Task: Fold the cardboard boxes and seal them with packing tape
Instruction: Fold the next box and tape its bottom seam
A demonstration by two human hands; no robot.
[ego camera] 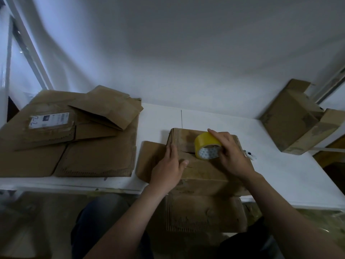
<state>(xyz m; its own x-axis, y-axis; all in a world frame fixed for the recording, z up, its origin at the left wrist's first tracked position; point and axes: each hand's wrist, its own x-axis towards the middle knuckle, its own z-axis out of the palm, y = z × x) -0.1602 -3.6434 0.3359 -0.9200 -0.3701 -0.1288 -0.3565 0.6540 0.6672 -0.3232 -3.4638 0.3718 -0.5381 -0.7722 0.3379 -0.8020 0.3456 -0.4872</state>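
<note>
Box (203, 171) sits at the front edge of the tabletop (280, 174), mid-width, one flap hanging over the edge toward the person. Left hand (168, 169) lies flat on the top flaps, fingers straight and close together, thumb out, pressing down. Right hand (231, 156) grips the tape (206, 146), fingers curled over the yellow roll, which stands on edge on the box top at the seam (188, 152). The seam shows a dark gap, so the flaps are not quite butted. Judgement: step in hand is starting the tape run. To do well: push the flaps together with the left hand until the gap closes; anchor the tape end down one side wall, not on top; pull the roll straight along the seam under tension; smooth behind it. Free tape end: cannot tell where it is. Flat cardboard (74, 146) waits at the left edge; folded boxes (291, 120) stand at the far right corner.
</note>
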